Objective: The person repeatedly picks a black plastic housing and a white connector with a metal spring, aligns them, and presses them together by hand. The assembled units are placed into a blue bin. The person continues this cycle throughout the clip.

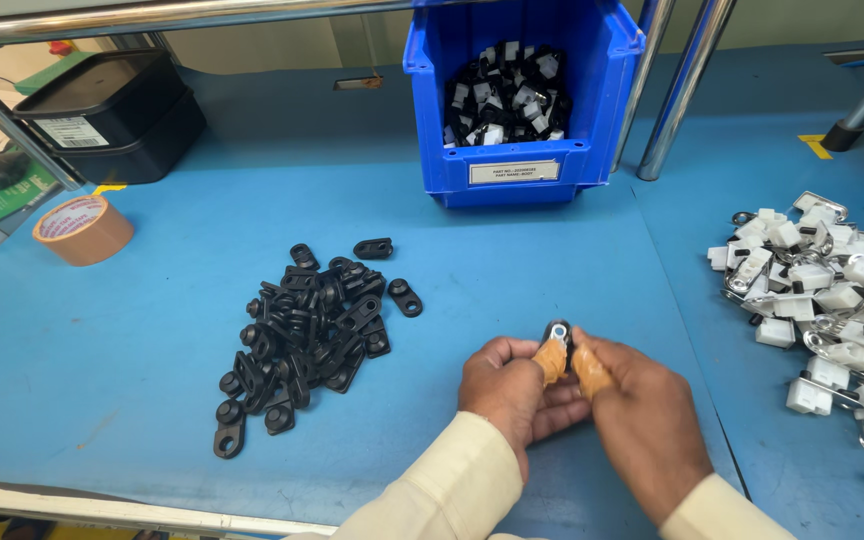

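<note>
My left hand [512,392] and my right hand [640,415] meet near the table's front edge, both pinching one small black plastic part with a metal eyelet [558,333] between thumbs and forefingers. Tan tape wraps the fingertips of both hands. Cream sleeves cover both wrists. A pile of black plastic link pieces [304,340] lies on the blue table to the left of my hands. On the right lies a heap of white and metal clip parts [832,300].
A blue bin [592,160] holding black and white parts stands at the back centre. Two metal posts [677,90] rise beside it. A roll of brown tape [83,229] and a black box [107,115] sit at the far left. A metal rail [132,505] edges the table front.
</note>
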